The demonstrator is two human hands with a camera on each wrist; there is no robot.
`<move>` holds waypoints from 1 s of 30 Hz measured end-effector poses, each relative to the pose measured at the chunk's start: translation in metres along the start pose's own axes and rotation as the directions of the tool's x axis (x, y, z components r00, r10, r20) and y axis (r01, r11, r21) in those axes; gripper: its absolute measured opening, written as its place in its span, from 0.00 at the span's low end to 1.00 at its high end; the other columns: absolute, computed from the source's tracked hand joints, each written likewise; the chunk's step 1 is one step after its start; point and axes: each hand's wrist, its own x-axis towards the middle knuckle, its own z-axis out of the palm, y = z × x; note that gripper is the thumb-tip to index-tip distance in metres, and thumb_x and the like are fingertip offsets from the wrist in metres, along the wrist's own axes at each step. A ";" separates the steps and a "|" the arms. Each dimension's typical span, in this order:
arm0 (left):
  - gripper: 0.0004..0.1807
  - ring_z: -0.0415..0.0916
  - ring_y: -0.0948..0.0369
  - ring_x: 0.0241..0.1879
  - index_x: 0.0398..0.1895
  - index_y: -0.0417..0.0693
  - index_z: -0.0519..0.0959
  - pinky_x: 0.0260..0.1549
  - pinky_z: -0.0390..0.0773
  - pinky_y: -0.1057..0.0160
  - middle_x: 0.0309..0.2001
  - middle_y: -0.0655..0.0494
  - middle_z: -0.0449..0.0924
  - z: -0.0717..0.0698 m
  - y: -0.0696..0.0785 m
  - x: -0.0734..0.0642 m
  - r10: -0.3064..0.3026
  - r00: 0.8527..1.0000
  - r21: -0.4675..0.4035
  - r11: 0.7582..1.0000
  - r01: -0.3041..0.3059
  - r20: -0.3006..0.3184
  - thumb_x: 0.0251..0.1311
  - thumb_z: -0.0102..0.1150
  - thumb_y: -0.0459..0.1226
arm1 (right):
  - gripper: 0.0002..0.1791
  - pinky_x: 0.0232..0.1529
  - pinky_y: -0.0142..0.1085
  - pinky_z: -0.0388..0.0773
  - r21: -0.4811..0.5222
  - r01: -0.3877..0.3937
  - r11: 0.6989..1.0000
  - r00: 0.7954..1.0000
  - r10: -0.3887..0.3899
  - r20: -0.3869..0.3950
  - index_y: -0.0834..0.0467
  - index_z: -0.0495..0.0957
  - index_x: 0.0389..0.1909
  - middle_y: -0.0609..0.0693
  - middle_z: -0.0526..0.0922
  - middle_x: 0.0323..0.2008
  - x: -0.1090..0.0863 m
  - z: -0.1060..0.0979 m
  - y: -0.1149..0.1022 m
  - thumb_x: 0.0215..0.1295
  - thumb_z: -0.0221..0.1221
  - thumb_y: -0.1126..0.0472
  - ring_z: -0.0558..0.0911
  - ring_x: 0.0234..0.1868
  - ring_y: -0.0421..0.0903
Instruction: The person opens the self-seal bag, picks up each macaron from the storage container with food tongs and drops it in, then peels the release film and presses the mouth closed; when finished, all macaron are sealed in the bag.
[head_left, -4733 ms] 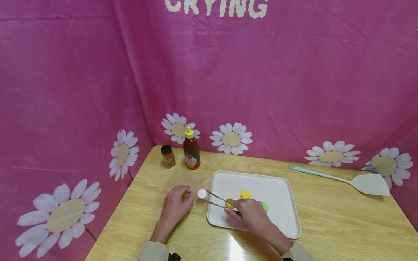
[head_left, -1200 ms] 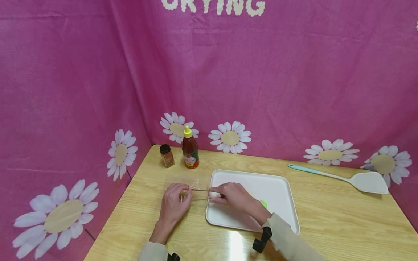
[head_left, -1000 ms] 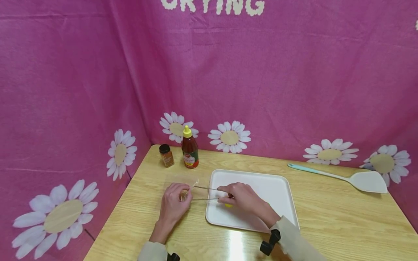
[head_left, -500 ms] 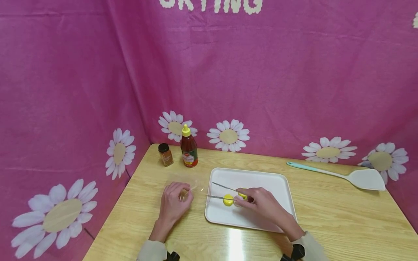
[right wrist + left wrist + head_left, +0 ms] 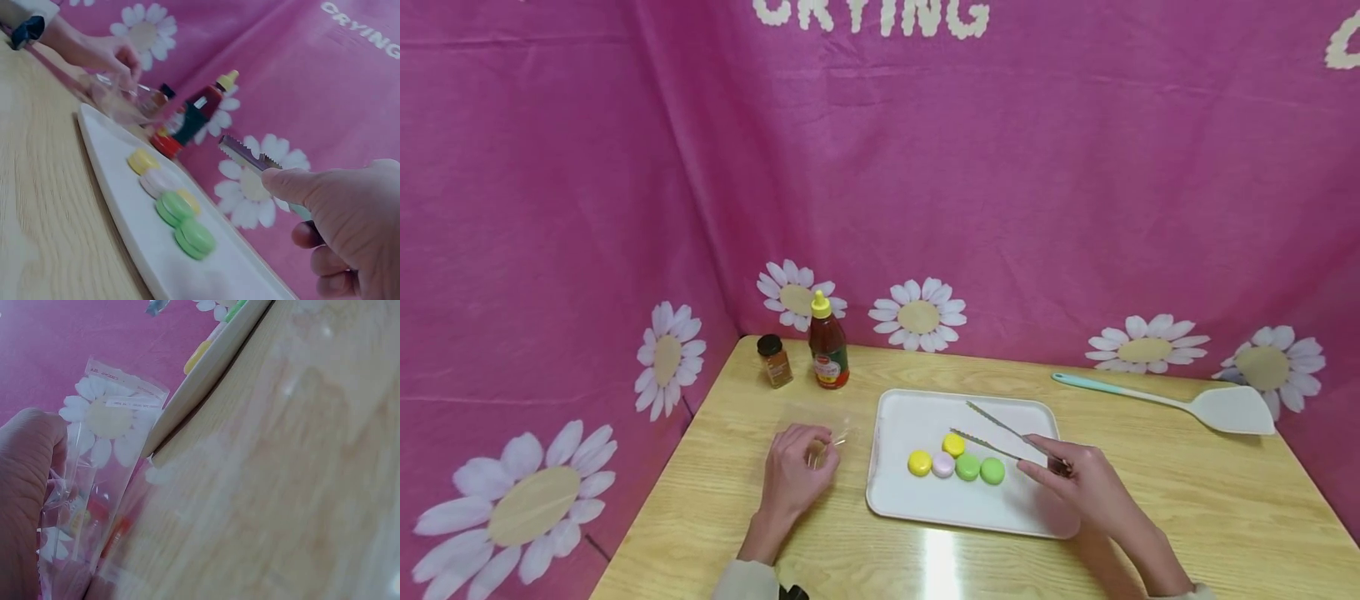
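Note:
At the tray's left, my left hand (image 5: pixel 797 471) pinches a clear plastic bag (image 5: pixel 109 444) between thumb and curled fingers. The bag stands with its top edge up in the left wrist view, and the hand hides part of it. My right hand (image 5: pixel 1078 483) holds metal tongs (image 5: pixel 1000 424) with toothed arms, spread apart with nothing between them, over the tray's right half. Several macarons lie grouped on the white tray (image 5: pixel 895 500): yellow macaron (image 5: pixel 920 463), yellow macaron (image 5: pixel 953 444) behind, lilac macaron (image 5: pixel 943 464), green macaron (image 5: pixel 967 467) and green macaron (image 5: pixel 992 471).
Behind the bag stand a spice jar (image 5: pixel 775 362) with a black lid and a red sauce bottle (image 5: pixel 828 350) with a yellow cap. A white turner (image 5: pixel 1228 409) with a mint handle lies at the back right. A pink flowered cloth (image 5: pixel 1000 183) hangs behind the table.
Earlier the tongs gripped a pale macaron, then reached to the bag. Now they have drawn back right, spread and without a macaron. The left hand stays at the bag.

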 end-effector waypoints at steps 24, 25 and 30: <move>0.05 0.84 0.58 0.35 0.31 0.47 0.87 0.38 0.79 0.52 0.33 0.57 0.88 0.001 -0.002 -0.001 0.005 1.000 -0.001 1.000 -0.005 -0.020 0.48 0.71 0.32 | 0.39 0.36 0.30 0.71 -0.091 -0.524 0.847 0.806 0.527 0.270 0.53 0.80 0.67 0.48 0.87 0.42 -0.051 -0.028 0.011 0.66 0.62 0.30 0.75 0.40 0.43; 0.05 0.84 0.58 0.35 0.31 0.46 0.87 0.37 0.79 0.52 0.33 0.57 0.88 0.001 -0.002 -0.001 0.004 1.000 0.001 1.000 -0.004 -0.019 0.49 0.71 0.32 | 0.39 0.35 0.30 0.71 -0.089 -0.521 0.849 0.806 0.524 0.274 0.54 0.80 0.67 0.48 0.87 0.41 -0.052 -0.027 0.011 0.66 0.62 0.31 0.75 0.40 0.42; 0.05 0.84 0.57 0.36 0.31 0.46 0.87 0.38 0.79 0.51 0.33 0.56 0.89 0.000 -0.001 0.000 -0.004 1.000 -0.003 1.000 0.004 -0.004 0.50 0.71 0.33 | 0.33 0.27 0.30 0.67 -0.086 -0.462 0.883 0.847 0.468 0.253 0.59 0.83 0.63 0.43 0.69 0.22 -0.056 -0.024 0.013 0.67 0.67 0.40 0.69 0.26 0.37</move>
